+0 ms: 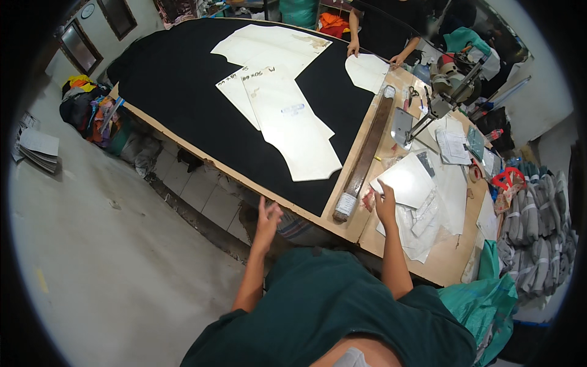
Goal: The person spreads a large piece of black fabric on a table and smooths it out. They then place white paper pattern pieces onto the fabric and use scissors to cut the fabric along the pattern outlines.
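My left hand (267,223) is raised beside the table's front edge, its fingers apart with nothing in them. My right hand (385,205) is at the left edge of a white card sheet (406,180), its index finger stretched out and apart from the thumb. Whether it touches the sheet I cannot tell. Black cloth (177,79) covers most of the table. Several white garment pattern pieces lie on it, including a large far piece (269,46) and a long near piece (287,116) with handwritten marks. A long brown bar (370,153) lies along the cloth's right side.
Across the table, a person's hands (353,49) are at a smaller white pattern piece (367,72). A cutting machine (437,107) stands on the right, near scissors (413,92), papers (452,144) and plastic sheets (422,226). Bundled grey garments (535,214) are piled beyond the right edge.
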### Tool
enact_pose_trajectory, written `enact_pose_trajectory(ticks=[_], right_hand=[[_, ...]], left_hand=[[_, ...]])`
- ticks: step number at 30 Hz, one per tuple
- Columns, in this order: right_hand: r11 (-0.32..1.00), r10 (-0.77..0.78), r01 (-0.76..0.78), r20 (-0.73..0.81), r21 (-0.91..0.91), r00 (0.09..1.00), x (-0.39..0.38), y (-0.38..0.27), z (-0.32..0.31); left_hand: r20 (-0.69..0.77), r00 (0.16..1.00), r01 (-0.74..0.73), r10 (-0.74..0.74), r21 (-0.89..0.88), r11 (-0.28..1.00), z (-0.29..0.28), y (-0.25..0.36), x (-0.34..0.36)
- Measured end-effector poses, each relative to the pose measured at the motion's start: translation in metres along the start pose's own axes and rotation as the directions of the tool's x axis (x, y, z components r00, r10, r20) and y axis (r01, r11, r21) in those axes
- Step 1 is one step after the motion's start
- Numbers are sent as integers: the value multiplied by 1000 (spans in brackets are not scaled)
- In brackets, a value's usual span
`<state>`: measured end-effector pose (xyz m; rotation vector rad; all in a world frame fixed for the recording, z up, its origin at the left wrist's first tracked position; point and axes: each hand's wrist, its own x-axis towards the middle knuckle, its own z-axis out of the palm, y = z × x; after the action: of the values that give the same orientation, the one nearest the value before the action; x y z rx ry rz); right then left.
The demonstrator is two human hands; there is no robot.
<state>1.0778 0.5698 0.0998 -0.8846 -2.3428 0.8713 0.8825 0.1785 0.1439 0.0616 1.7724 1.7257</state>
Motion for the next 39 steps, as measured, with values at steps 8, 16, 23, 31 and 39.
enact_pose_trajectory(ticks=[8, 16, 23, 31, 39], right_hand=[[978, 210, -209, -55, 25, 976, -129, 31, -67], [837, 523, -500, -62, 222, 850, -222, 61, -98], [680, 604, -643, 227, 353, 764, -285, 81, -103], [474, 783, -794, 231, 380, 577, -336, 116, -127], [258, 952, -935, 104, 242, 289, -450, 132, -77]], left_hand=[[228, 945, -248, 235, 31, 968, 68, 41, 73], [286, 882, -408, 374, 69, 910, 142, 115, 101], [222, 969, -154, 112, 179, 972, 130, 101, 195], [96, 952, -290, 289, 575, 765, 148, 103, 308], [-74, 965, -73, 250, 843, 532, 144, 154, 387]])
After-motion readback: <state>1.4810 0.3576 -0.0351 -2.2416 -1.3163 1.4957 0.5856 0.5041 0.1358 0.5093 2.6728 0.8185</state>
